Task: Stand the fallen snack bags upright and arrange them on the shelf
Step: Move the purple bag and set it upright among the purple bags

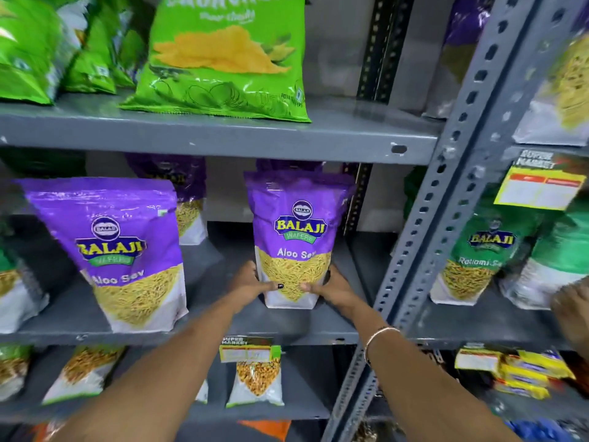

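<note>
A purple Aloo Sev bag (298, 224) stands upright on the grey middle shelf (223, 327), right of centre. My left hand (251, 287) grips its lower left corner and my right hand (334, 290) grips its lower right corner. Another purple Aloo Sev bag (118, 250) stands at the shelf's front left, leaning a little. Behind it, a third purple bag (185, 199) stands further back. A purple bag top shows just behind the held one.
Green chip bags (223, 55) stand on the upper shelf (223, 138). A perforated grey upright (446, 202) borders the bay on the right, with green Ratlami Sev bags (478, 256) beyond it. Peanut bags (258, 381) sit on the lower shelf. Another person's hand (573, 311) shows at the right edge.
</note>
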`<move>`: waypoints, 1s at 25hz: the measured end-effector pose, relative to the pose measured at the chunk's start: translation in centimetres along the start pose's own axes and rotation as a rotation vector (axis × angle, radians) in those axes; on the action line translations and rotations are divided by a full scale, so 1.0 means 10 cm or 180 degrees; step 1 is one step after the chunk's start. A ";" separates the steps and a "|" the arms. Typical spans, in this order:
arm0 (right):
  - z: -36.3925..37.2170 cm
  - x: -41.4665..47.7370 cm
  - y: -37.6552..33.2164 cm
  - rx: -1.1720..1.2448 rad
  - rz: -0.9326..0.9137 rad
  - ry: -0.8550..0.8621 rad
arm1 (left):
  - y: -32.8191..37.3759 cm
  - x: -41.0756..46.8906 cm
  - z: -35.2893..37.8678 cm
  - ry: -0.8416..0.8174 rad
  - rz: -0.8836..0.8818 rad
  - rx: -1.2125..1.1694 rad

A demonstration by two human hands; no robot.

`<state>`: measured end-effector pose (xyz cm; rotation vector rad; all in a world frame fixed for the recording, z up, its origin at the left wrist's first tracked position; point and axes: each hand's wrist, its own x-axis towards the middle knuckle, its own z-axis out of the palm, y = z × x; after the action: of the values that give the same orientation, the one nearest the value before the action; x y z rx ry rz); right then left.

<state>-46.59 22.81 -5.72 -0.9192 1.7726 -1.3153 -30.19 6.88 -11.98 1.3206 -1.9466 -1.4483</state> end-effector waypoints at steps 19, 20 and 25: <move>0.04 -0.53 -0.04 -0.0232 0.0131 -0.0162 | 0.63 -1.32 -0.08 0.0276 -0.0035 0.0690; 0.05 -0.51 -0.02 -0.0220 0.0123 -0.0172 | 0.62 -1.31 -0.07 0.0297 0.0020 0.0660; 0.05 -0.59 -0.11 -0.0344 0.0241 -0.0248 | 0.64 -1.27 -0.07 0.0219 -0.0020 0.0665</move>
<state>-43.25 27.49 -3.88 -0.9399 1.8145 -1.1304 -26.40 17.40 -3.21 1.4456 -2.0954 -1.2110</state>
